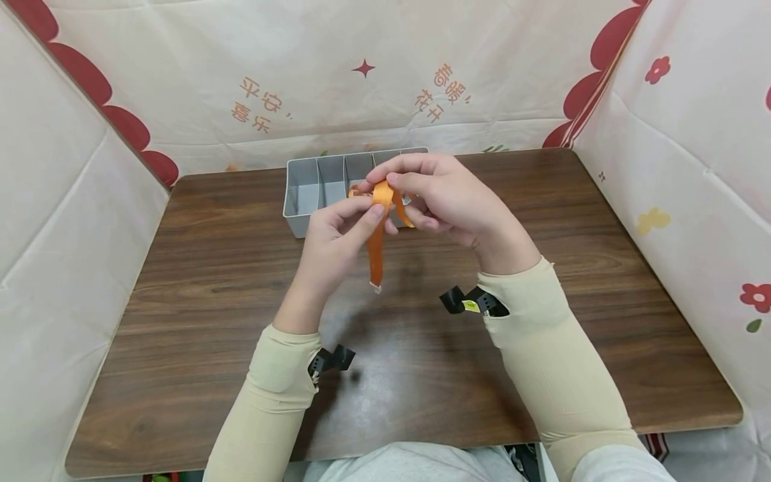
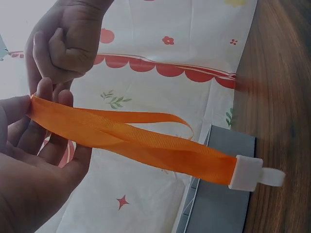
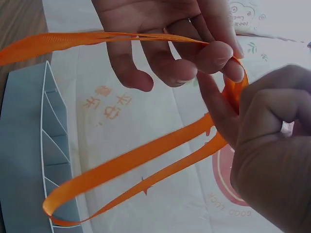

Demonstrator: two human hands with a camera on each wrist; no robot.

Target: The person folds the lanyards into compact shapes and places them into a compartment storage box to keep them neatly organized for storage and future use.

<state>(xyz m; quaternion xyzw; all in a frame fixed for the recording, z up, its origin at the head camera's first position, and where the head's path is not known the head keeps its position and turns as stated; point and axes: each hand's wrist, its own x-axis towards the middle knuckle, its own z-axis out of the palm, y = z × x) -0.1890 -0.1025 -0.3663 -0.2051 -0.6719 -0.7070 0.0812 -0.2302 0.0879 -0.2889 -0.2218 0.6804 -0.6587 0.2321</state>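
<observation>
An orange ribbon lanyard (image 1: 376,254) is held up over the table by both hands. My left hand (image 1: 334,244) pinches it between thumb and fingers, and a straight length hangs down from there. At that length's end, the left wrist view shows a white plastic clip (image 2: 245,173) with a small white loop. My right hand (image 1: 458,194) is close against the left one, pinching the folded top of the strap. In the right wrist view, a long loop of the orange strap (image 3: 131,165) dangles from between the hands. Fingers partly hide the fold.
Behind the hands, a grey divided box (image 1: 295,224) stands near the back edge of the brown wooden table (image 1: 211,301). Its right part is hidden by my hands. White printed cloth (image 1: 361,107) hangs round the back and sides.
</observation>
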